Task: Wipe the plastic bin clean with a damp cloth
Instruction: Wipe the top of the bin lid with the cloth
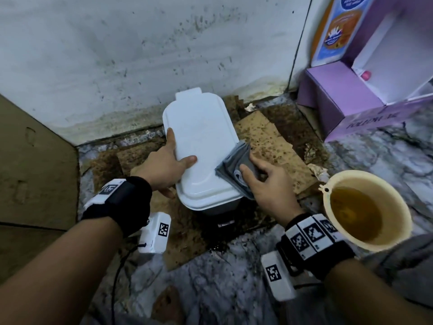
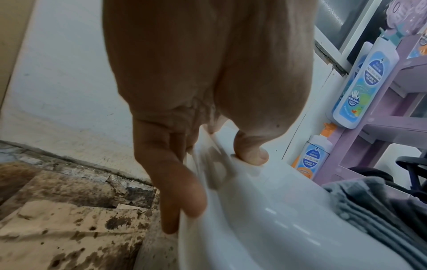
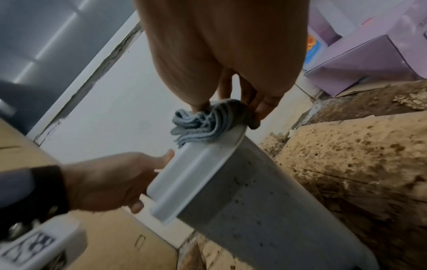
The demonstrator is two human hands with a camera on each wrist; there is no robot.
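Mid-frame, I see the bin standing on stained cardboard. My left hand grips its lid's left edge, thumb on top; my right hand pinches the grey cloth against the right edge.

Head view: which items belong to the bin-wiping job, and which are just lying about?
In the job:
plastic bin, steadied by left hand
grey cloth under right hand
water bucket

Lying about:
stained cardboard
purple box
bottle
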